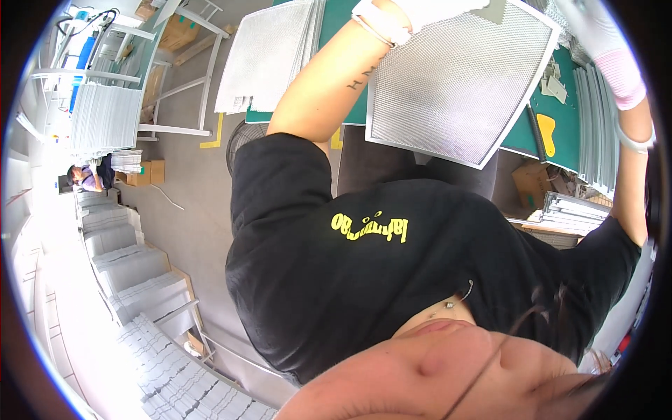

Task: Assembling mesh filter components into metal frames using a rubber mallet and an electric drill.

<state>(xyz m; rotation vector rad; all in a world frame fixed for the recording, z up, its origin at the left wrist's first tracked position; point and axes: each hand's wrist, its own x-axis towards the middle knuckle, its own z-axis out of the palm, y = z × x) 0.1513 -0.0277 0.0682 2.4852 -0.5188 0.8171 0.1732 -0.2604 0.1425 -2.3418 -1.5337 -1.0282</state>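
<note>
The far edge of the view is cutting off both hands. The left hand, in a white glove, is overlapping the far left part of the mesh panel; its fingertips are disappearing beyond the edge, so whether its grip is closing on anything I cannot tell. The right hand, also in a white glove, is showing beside the panel's far right corner, washed out by glare; how far open its grip is, or what it is holding, I cannot tell either. A small flat grey piece near the left hand is running out of view too, and its kind is staying unclear.

The panel is lying on the green surface in front of the person, its near edge jutting past the surface's near edge. Its fine metallic mesh is shining silver-grey inside a thin, pale, straight-sided frame. To the left, a stack of similar pale panels is resting, partly hidden by the left forearm. To the right, a smooth yellow curved piece is lying just beside a slim dark bar, with thin pale scraps sitting farther off. Long grey metal strips are standing closely packed at the far right.
</note>
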